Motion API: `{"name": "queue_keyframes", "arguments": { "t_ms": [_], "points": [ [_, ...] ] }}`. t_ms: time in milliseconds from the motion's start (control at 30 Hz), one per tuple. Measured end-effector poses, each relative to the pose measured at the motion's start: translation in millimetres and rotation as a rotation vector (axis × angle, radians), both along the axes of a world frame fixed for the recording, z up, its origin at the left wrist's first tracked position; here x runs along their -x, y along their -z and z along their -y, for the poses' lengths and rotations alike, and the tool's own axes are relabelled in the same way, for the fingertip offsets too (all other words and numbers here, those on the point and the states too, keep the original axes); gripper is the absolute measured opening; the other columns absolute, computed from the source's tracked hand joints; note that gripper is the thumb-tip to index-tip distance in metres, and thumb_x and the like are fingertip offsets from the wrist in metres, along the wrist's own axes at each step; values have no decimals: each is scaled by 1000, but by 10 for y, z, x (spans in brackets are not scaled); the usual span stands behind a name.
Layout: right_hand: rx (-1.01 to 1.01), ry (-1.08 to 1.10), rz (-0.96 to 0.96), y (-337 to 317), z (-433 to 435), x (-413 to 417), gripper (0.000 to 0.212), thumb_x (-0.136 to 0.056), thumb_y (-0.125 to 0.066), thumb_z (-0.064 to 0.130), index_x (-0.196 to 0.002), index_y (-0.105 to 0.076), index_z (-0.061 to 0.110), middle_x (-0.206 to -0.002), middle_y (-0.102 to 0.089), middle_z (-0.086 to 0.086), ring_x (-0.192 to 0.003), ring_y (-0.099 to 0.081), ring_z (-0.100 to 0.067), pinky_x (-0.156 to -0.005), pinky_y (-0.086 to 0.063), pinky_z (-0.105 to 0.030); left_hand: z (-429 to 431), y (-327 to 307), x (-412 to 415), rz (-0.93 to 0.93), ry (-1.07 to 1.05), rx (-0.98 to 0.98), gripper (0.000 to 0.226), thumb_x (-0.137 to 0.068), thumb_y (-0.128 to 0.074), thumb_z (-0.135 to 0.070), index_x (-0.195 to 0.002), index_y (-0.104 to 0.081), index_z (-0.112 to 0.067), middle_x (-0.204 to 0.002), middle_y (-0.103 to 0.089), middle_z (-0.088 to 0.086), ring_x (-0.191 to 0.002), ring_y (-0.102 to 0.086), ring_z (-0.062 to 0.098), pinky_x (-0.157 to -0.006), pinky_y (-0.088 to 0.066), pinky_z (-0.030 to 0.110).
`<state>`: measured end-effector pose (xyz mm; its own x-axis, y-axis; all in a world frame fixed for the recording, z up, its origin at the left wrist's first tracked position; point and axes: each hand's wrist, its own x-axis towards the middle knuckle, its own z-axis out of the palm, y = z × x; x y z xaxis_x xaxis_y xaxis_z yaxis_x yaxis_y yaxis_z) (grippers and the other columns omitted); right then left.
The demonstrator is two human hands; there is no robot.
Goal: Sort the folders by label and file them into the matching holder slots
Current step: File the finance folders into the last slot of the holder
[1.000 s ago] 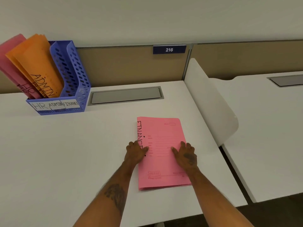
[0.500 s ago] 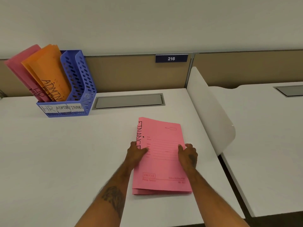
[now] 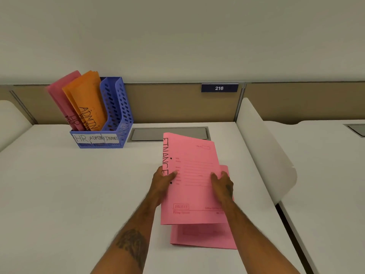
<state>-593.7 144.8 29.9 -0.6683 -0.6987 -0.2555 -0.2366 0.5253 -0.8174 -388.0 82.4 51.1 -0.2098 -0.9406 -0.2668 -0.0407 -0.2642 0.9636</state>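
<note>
The left hand (image 3: pixel 162 181) and right hand (image 3: pixel 224 187) hold the pink FINANCE folder (image 3: pixel 192 196) tilted above a second pink folder (image 3: pixel 203 236) on the table (image 3: pixel 79 194), each grip pinching a side edge.

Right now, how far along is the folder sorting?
Done: the holder has pink folders in its HR slot, orange folders in ADMIN. In hand: the left hand and right hand hold a FINANCE folder off the desk. Left: file it in the FINANCE slot, which looks empty, then the second pink folder on the desk; its label is hidden.
</note>
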Motion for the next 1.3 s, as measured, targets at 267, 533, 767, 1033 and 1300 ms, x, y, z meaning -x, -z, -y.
{"name": "queue_keyframes", "arguments": {
  "t_ms": [267,533,767,1033,1300],
  "points": [
    [87,-61,66,-268,289,-682,57,-99,-49,39,-146,-37,10,-144,-48,-14,-127,-49,-34,-102,-43,-44,71,-213,-770,-84,35,32,53,-82,-79,-17,-128,-53,-14,-117,-72,11,-100,-72,32,-86,-58,54],
    [127,-138,53,-427,535,-1785,58,-96,-50,44,-145,-39,14,-143,-50,-10,-126,-50,-32,-102,-42,-45,72,-430,-1847,-83,31,98,73,-76,-82,-27,-136,-42,-19,-125,-67,11,-102,-71,34,-85,-58,57],
    [138,-169,57,-424,592,-2794,58,-96,-50,44,-144,-41,13,-143,-50,-10,-127,-49,-31,-104,-40,-44,114,-527,-2869,-21,9,131,78,-72,-83,-34,-136,-41,-21,-125,-66,9,-102,-71,34,-84,-58,57],
    [95,-176,8,-473,612,-3422,62,-96,-47,52,-143,-40,13,-142,-50,-11,-125,-51,-33,-101,-43,-45,203,-561,-3554,48,-39,176,48,-85,-74,-22,-126,-48,-18,-120,-67,8,-93,-73,30,-81,-61,53],
    [209,-371,-184,-991,987,-3694,59,-90,-48,62,-135,-45,24,-133,-57,-5,-112,-59,-27,-93,-52,-46,517,-811,-3473,114,-109,352,44,-92,-65,-14,-132,-49,-23,-121,-66,0,-96,-70,22,-81,-61,43]
  ]
}}
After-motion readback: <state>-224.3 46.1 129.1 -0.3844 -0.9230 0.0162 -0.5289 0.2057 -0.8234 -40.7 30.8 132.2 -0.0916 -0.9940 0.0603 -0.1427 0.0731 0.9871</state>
